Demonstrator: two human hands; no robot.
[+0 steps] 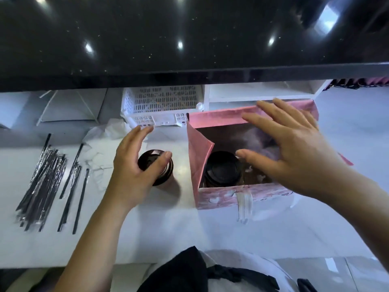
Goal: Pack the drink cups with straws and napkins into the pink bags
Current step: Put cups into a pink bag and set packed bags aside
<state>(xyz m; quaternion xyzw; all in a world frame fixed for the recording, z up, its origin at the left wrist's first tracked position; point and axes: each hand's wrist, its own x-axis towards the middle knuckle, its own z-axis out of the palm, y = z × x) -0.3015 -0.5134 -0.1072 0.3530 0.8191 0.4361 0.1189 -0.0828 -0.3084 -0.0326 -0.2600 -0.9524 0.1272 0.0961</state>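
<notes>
Black cloth point(185, 270) of the person's clothing lay nearest, at 6 o'clock, against the near edge of the white table point(147, 239). At the centre stood a dark drink cup with a black lid point(163, 168), upright on the table, just at 9 o'clock of the pink paper bag point(221, 197) but apart from it. The left hand point(132, 165) was cupped over this cup from its 8 o'clock side. The thumb lay against the lid's far rim, while the fingers arched loosely past the cup toward 12 o'clock, so the grip was slack and had closed on nothing.

The bag stood open-mouthed at 3 o'clock of centre, its white ribbon handle point(244, 205) hanging down the near wall. A second black-lidded cup point(223, 169) sat upright inside, in the bag's 9 o'clock corner. The right hand point(294, 148) was spread flat above the bag's mouth, fingers straight and splayed, the tips reaching its far pink edge. That grip was fully open and held nothing.

At 9 o'clock lay a loose bundle of black straws in clear wrappers point(42, 182). Crumpled white napkins point(101, 144) lay between the straws and the left hand. At 12 o'clock, a white perforated plastic basket point(160, 102) sat under a glossy black counter ledge point(189, 39).
</notes>
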